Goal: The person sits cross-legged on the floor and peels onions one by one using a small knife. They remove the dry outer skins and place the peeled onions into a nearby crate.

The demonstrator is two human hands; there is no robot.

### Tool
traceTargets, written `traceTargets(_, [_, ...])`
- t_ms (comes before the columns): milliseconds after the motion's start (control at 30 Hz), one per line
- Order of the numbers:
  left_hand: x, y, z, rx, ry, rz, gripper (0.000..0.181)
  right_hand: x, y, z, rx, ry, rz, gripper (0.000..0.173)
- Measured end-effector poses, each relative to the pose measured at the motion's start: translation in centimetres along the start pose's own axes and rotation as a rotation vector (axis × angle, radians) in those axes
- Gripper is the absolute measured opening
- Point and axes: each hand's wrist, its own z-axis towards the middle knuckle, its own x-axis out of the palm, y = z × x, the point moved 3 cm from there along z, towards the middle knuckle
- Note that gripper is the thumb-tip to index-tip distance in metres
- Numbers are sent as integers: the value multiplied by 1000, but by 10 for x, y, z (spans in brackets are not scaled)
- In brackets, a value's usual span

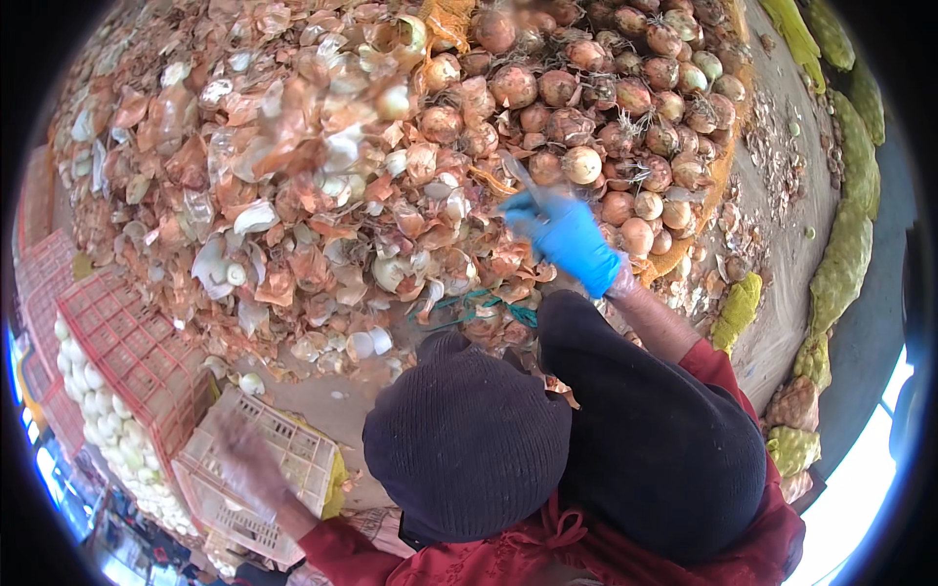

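My right hand (pixel 568 238), in a blue glove, grips a knife (pixel 522 174); its blade points up and left over the edge of the onion pile. Close by lie unpeeled onions (pixel 571 126) with dry roots, partly on orange mesh (pixel 722 172). My left hand (pixel 253 465) is motion-blurred, its fingers extended over a pale plastic crate (pixel 311 443). Nothing shows in that hand, and whether it touches the crate cannot be told. Loose onion skins (pixel 293 212) form a wide heap before me, with pale peeled pieces among them.
Left of me, a red plastic crate (pixel 132 344) stands beside many white peeled onions (pixel 110 417). Green cord (pixel 491 304) lies near my knees (pixel 469 439). Yellow-green mesh sacks (pixel 843 256) line the right side. Skin scraps litter the floor (pixel 788 176).
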Motion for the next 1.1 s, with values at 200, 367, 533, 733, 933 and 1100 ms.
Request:
traceTargets(200, [231,27,-57,-305,527,259,34,-90,-2,46,-122,-356,-159,32])
traceTargets(367, [296,48,-86,-319,709,282,32,-87,23,104,-437,-279,-610,43])
traceTargets(533, [310,55,-94,-339,792,365,27,-59,40,159,-307,-92,-1049,45])
traceTargets(733, [307,63,-95,-409,747,305,30,-58,42,167,-290,-98,-1039,40])
traceTargets(933, [326,61,-92,-372,774,345,31,-72,33,167,-370,-62,-1044,47])
traceTargets(1100, [332,67,-90,-338,810,343,32,-65,42,187,-203,20,-1135,51])
